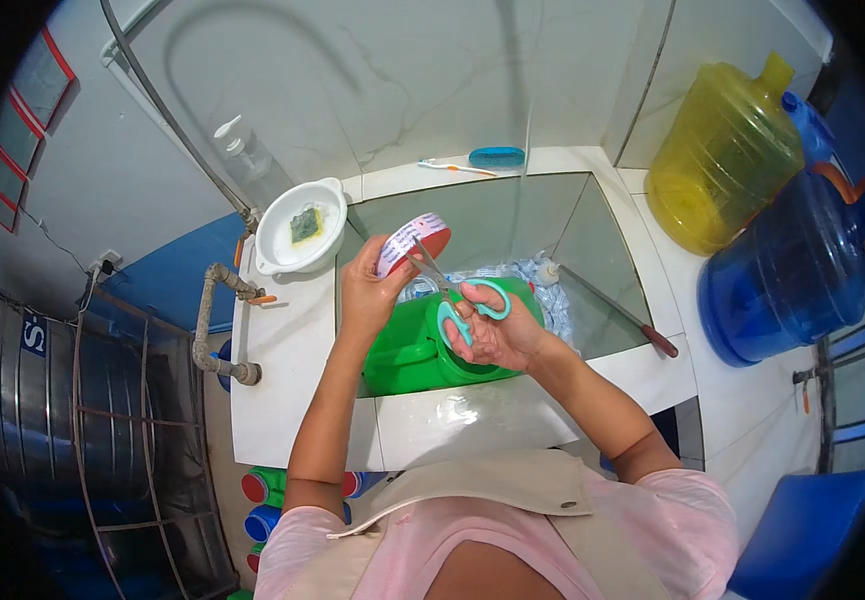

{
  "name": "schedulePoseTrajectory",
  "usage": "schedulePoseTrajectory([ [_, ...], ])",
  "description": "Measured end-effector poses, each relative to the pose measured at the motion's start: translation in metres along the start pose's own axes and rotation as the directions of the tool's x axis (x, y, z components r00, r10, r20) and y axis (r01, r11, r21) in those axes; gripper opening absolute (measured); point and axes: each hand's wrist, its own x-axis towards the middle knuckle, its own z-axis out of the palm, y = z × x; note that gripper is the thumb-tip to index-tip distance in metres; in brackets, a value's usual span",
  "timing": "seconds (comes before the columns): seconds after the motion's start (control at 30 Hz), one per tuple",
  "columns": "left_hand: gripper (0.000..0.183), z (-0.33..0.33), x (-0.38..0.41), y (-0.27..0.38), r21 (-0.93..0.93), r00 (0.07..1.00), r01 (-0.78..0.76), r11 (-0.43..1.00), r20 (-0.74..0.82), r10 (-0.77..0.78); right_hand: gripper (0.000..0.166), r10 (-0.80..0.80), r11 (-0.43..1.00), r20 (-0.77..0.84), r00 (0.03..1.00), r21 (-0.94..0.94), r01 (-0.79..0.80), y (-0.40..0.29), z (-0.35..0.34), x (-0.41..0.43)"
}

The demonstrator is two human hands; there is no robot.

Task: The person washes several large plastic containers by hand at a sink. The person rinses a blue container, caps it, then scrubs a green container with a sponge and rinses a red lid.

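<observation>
In my left hand (377, 289) is a round red cap (435, 241) with a white printed band (410, 238) around its side. My right hand (496, 326) grips scissors (445, 287) with teal handles, fingers through the loops. The scissor blades stand apart, their tips against or very near the band. Below both hands a green plastic water jug (402, 360) lies in the tiled sink basin (440, 202). Crumpled plastic film with blue print (564, 315) is bunched behind and beside the jug, partly hidden by it.
A white plastic basin (267, 247) with a sponge (303, 225) sits at the left, near a pump bottle (252, 161). A toothbrush (455, 168) and a blue oval object (496, 157) lie on the back rim. A long-handled brush (620, 309) crosses the right rim, beside yellow (725, 165) and blue (777, 277) water jugs.
</observation>
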Motion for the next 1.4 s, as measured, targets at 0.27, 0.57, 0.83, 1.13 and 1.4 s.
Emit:
schedulePoseTrajectory([
  [0.27, 0.028, 0.000, -0.002, -0.008, 0.217, 0.999, -0.001, 0.976, -0.046, 0.011, 0.042, -0.123, 0.919, -0.219, 0.968, -0.392, 0.028, -0.001, 0.013, 0.001],
  [0.57, 0.027, -0.004, 0.005, -0.004, 0.466, 0.987, -0.087, 0.881, 0.159, 0.014, 0.031, -0.761, -0.335, 0.401, 0.510, -0.916, 0.221, -0.039, -0.001, 0.037],
  [0.83, 0.028, -0.019, 0.020, -0.005, 0.481, 0.905, -0.114, 0.869, 0.411, -0.109, 0.030, -0.557, -0.057, 0.160, 0.815, -0.986, 0.154, -0.056, -0.016, 0.060],
  [1.13, 0.029, -0.012, 0.018, -0.046, 0.585, 0.975, 0.044, 0.810, 0.150, -0.161, 0.030, -0.642, -0.234, 0.331, 0.691, -0.943, 0.235, -0.045, -0.035, 0.112],
  [1.4, 0.023, -0.051, -0.010, -0.081, 0.067, 0.991, 0.132, 0.989, 0.013, -0.134, 0.020, -0.804, -0.174, 0.039, 0.593, -0.970, -0.172, -0.091, -0.176, 0.156],
])
